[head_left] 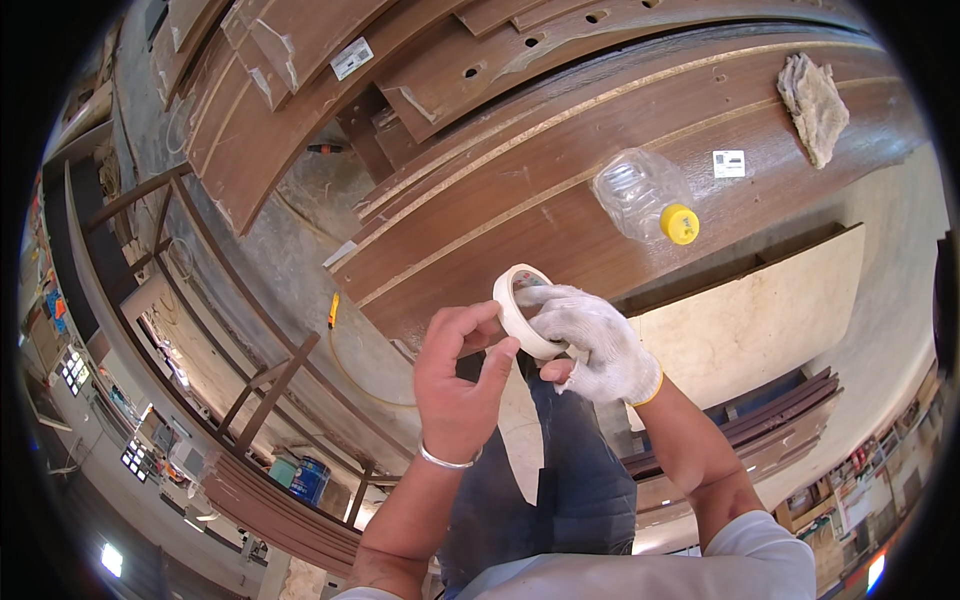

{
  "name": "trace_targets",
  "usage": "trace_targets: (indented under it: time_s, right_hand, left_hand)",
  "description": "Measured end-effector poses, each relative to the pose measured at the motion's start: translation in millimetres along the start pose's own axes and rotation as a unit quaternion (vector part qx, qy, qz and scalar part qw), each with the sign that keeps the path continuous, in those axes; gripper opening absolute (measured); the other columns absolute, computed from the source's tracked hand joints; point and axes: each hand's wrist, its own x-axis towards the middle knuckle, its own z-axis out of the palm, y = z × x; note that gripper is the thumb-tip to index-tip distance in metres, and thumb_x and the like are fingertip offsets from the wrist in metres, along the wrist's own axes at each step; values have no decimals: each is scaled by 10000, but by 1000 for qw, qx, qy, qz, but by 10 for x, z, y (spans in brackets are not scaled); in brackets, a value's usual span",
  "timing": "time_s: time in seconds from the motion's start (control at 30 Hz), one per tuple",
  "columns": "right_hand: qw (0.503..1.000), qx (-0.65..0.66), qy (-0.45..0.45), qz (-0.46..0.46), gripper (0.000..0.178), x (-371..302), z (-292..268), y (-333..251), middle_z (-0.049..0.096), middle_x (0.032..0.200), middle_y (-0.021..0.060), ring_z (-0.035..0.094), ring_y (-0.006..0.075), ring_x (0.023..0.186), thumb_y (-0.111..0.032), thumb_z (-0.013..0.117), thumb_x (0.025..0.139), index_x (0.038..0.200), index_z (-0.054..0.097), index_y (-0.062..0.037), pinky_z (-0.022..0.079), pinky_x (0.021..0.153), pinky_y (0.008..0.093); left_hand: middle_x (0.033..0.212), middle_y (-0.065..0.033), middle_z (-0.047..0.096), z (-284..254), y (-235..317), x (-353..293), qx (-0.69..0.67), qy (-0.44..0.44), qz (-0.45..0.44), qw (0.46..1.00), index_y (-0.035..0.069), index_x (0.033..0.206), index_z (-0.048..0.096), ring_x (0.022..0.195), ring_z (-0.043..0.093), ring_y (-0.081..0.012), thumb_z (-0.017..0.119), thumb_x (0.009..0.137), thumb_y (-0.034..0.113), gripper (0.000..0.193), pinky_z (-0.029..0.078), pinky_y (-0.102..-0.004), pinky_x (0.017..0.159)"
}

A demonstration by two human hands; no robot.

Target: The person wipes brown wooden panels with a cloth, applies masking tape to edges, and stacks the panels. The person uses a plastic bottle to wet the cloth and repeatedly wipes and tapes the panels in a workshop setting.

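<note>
A roll of white masking tape is held up between my hands, above my legs. My right hand wears a white knitted glove. Its fingers pass into the roll's opening and grip the ring, with a bare thumb tip showing below. My left hand is bare, with a bracelet on the wrist. Its thumb and fingertips press against the roll's outer face from the left. Whether a loose tape end lies under those fingertips cannot be made out.
Brown laminated boards lie stacked ahead. On them rest a clear plastic bottle with a yellow cap and a rag. A yellow utility knife lies at left, near a brown metal frame. A pale panel is at right.
</note>
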Motion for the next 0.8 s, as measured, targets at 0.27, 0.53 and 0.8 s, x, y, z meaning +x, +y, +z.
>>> trace_targets:
  time_s: [0.27, 0.53, 0.8]
  right_hand:
    - [995, -98, 16, -17, 485, 9, 151, 8, 723, 1042, 162, 689, 443, 1181, 13, 809, 741, 1206, 686, -40, 550, 1030, 536]
    - [984, -171, 53, -15, 554, 43, 342, -37, 688, 990, 135, 689, 435, 1152, 37, 786, 731, 1261, 650, -55, 541, 1035, 538]
    - [976, -214, 26, -19, 554, 51, 361, -63, 668, 942, 114, 693, 419, 1132, 13, 807, 719, 1246, 656, -66, 532, 1054, 518]
  left_hand:
    - [1039, -112, 668, 31, -28, -73, 87, 28, 15, 996, -14, 1139, 712, 938, 679, -216, 783, 890, -57, 263, 587, -332, 860]
    - [1060, -119, 699, 79, -128, -130, 67, 98, 11, 993, -22, 1055, 728, 871, 677, -193, 765, 919, -42, 142, 568, -308, 804]
    - [952, -74, 689, -40, -143, -79, 66, 67, -43, 995, -13, 981, 724, 804, 630, -138, 738, 900, -37, 86, 526, -281, 736]
